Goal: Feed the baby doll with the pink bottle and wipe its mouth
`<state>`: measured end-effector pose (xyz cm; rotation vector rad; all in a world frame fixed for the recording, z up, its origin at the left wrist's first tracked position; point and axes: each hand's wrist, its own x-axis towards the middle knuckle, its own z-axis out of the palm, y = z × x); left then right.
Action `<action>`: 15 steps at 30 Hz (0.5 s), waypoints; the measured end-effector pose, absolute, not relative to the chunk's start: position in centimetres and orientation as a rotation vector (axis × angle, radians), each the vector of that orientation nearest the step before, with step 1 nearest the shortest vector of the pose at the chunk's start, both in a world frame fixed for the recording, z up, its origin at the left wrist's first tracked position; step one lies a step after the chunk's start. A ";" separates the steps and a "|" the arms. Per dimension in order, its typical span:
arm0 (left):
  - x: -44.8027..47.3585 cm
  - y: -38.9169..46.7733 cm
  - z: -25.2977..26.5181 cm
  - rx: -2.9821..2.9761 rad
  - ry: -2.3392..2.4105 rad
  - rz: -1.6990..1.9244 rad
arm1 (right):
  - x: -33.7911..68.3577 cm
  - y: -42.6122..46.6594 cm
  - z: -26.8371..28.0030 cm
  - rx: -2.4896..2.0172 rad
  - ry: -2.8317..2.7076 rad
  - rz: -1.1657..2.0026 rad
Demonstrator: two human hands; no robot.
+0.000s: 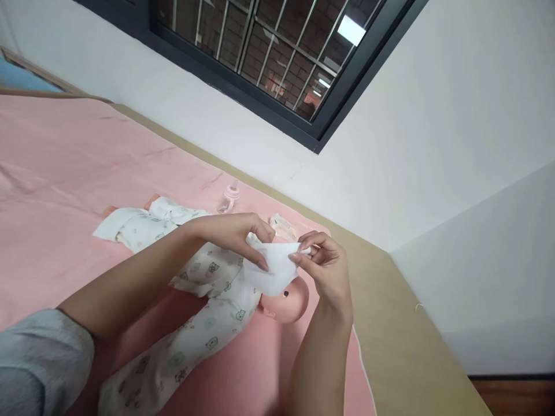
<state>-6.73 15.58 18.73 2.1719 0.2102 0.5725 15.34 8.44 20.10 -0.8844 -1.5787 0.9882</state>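
A white tissue or wipe (275, 271) is spread between my two hands, above the face of a baby doll (291, 306). My left hand (240, 234) lays its thumb on the near side of the sheet while its fingers curl at the upper edge. With thumb and fingertips, my right hand (327, 260) pinches the sheet's right corner. The doll lies on its back in white printed clothes (212, 268), its head to the right and its feet to the far left. The sheet hides part of the doll's face.
A pink sheet (65, 173) covers the tan surface (390, 323). Beyond the doll stand a small baby bottle (229, 197) and a small plastic packet (282, 226), partly hidden by my hands. A white wall (455, 115) with a dark-framed barred window (318, 136) rises behind.
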 end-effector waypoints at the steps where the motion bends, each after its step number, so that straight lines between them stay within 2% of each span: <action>1: -6.7 15.4 18.8 2.177 0.210 0.644 | 15.2 8.5 20.1 -0.899 -1.551 0.981; 7: -6.3 14.3 19.1 2.198 0.141 1.082 | 14.3 8.8 19.9 -0.990 -1.451 0.952; 15: -6.0 13.8 19.2 2.098 0.335 1.201 | 14.7 9.3 19.5 -0.994 -1.557 0.920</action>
